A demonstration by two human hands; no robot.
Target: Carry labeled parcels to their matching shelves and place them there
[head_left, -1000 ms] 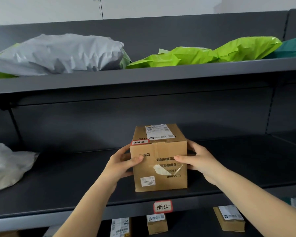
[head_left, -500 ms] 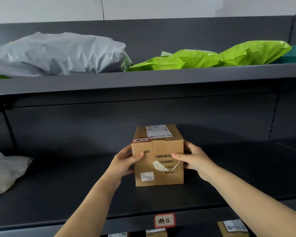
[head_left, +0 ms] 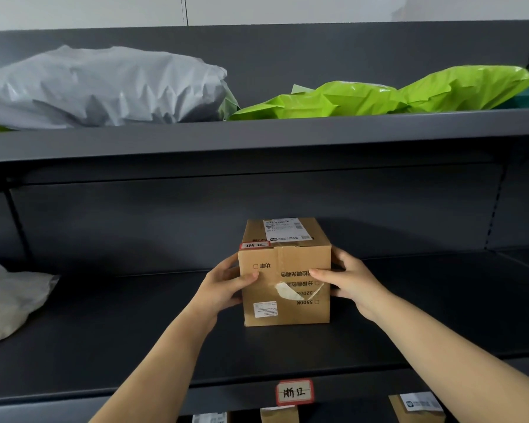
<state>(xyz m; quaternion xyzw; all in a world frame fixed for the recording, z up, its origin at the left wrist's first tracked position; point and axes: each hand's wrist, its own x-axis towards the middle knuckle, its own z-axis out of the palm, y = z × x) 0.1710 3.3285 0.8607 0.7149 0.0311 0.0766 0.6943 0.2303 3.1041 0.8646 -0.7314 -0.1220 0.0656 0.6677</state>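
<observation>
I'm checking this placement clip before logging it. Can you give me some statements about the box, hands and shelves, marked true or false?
1. Both hands hold the cardboard box, the left hand and right hand on opposite sides. True.
2. The box sits on the top shelf. False: it rests on the middle shelf.
3. The shelf tag and the box's red-bordered label carry matching characters. True.
4. The green bags lie beside the box. False: they lie on the shelf above.

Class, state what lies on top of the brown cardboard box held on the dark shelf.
On the brown cardboard box: a white shipping label and a red-bordered handwritten tag at its top front edge. Nothing else is visible there.
</observation>
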